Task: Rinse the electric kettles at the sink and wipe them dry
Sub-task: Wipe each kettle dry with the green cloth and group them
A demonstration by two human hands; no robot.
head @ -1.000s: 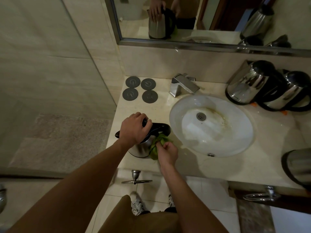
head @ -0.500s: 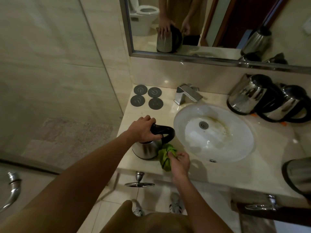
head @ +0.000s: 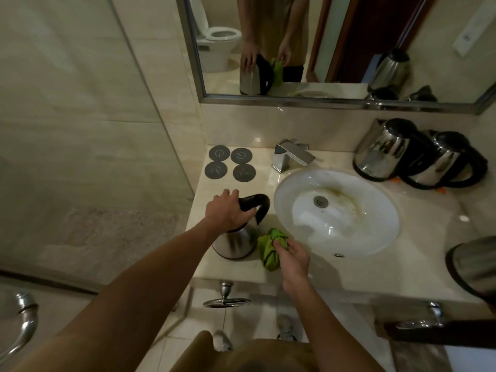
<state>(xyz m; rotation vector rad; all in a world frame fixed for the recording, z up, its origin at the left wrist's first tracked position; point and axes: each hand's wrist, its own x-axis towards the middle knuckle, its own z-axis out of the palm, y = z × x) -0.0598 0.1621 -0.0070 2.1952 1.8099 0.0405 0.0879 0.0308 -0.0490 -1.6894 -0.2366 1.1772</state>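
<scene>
A steel kettle [head: 236, 244] with a black lid and handle stands upright on the beige counter [head: 418, 253], left of the white oval sink [head: 375, 224]. My left hand [head: 228, 212] rests on its top, fingers spread over the lid. My right hand [head: 294, 255] grips a bunched green cloth [head: 269, 247] that lies just to the right of the kettle's side, close to it or touching. Two more steel kettles [head: 386, 151] [head: 451, 162] stand at the back right. A further kettle [head: 475, 264] is cut off by the right edge.
Several dark round kettle bases [head: 230, 163] lie at the back left of the counter. A chrome tap [head: 291, 154] stands behind the sink. A mirror [head: 335, 44] hangs above. A glass shower partition [head: 139, 98] rises to the left.
My view has tilted up and back. My right hand drew the green cloth from the kettle's side out to the right and lower. My left hand stays on the lid.
</scene>
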